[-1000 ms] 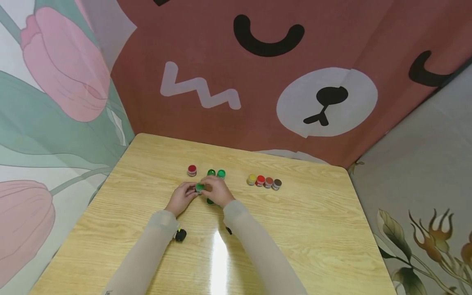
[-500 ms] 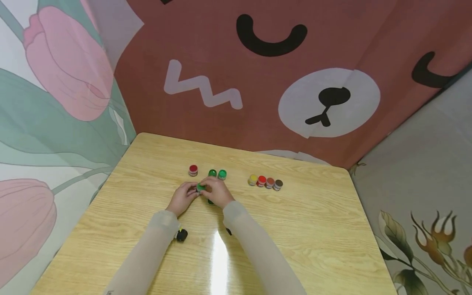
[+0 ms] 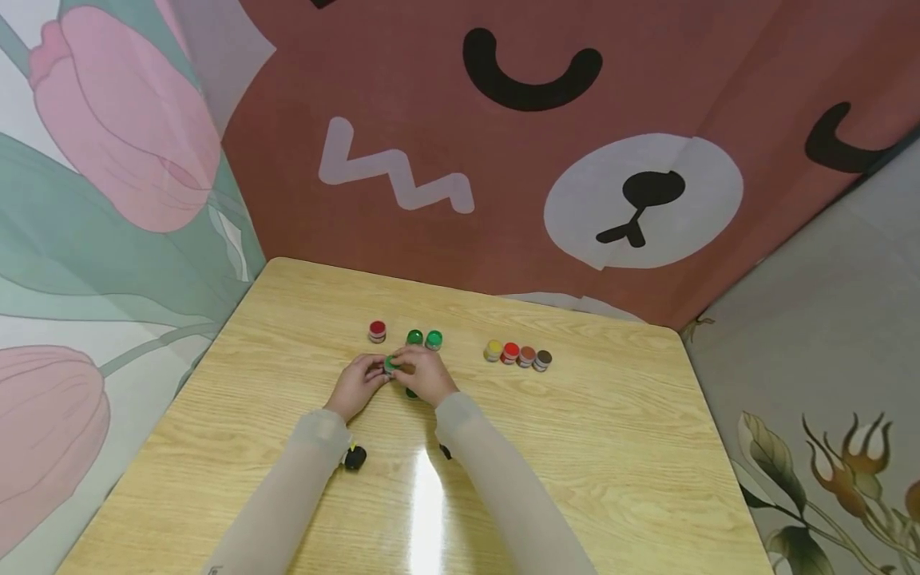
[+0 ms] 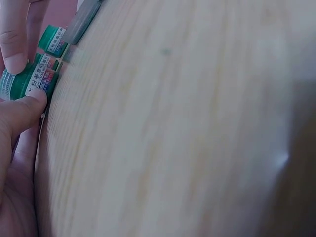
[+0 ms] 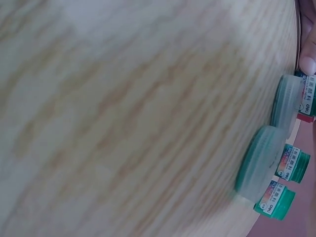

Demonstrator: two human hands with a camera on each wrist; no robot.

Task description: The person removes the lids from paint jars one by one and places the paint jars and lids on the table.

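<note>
My left hand (image 3: 354, 387) grips a small green-lidded paint jar (image 3: 390, 365) from the left, at the left-middle of the table. In the left wrist view its thumb presses the printed label of the jar (image 4: 32, 81). My right hand (image 3: 427, 377) reaches over from the right and pinches the same jar near its green lid. Just behind the hands stand a dark green paint jar (image 3: 414, 338) and a lighter green paint jar (image 3: 434, 340). A dark green round thing (image 3: 412, 394) shows under the right hand, mostly hidden.
A dark red paint jar (image 3: 377, 331) stands alone at the back left. Yellow (image 3: 493, 350), red (image 3: 510, 352), brown (image 3: 527, 356) and dark grey-brown (image 3: 542, 360) paint jars form a row to the right. Two whitish translucent round pieces (image 5: 261, 160) lie close by in the right wrist view.
The view shifts slightly. Both hands stay on the green paint jar in nearly the same place, with only small finger movement.
</note>
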